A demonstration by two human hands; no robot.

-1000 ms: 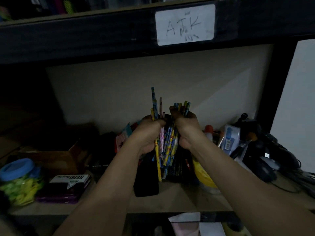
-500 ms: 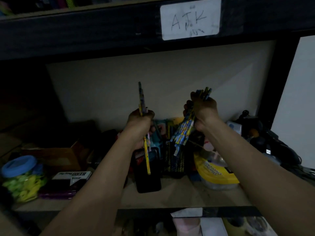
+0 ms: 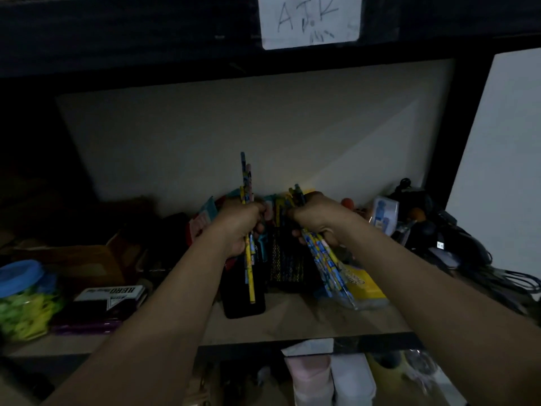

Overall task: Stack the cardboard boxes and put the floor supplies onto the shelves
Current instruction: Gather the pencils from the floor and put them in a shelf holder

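Observation:
Both my hands are raised in front of a dim shelf. My left hand (image 3: 238, 227) grips a few patterned pencils (image 3: 250, 271) held nearly upright, their tips poking above my fist. My right hand (image 3: 317, 219) grips a larger bundle of blue and yellow pencils (image 3: 329, 265) that slants down to the right. Right behind and between the hands stand a black mesh pencil holder (image 3: 288, 265) and a black solid holder (image 3: 243, 300) on the wooden shelf board (image 3: 292, 320).
A blue-lidded jar of yellow-green bits (image 3: 23, 297) stands at the left beside a black-and-white "HERO" box (image 3: 112, 294) and a cardboard box (image 3: 73, 262). A yellow packet (image 3: 363, 281), dark cables and gadgets (image 3: 456, 247) crowd the right. A paper label (image 3: 310, 20) hangs on the upper shelf edge.
The one bundle was split between my hands, which spread apart and rose. Now both hands have come down and closer together in front of the holders.

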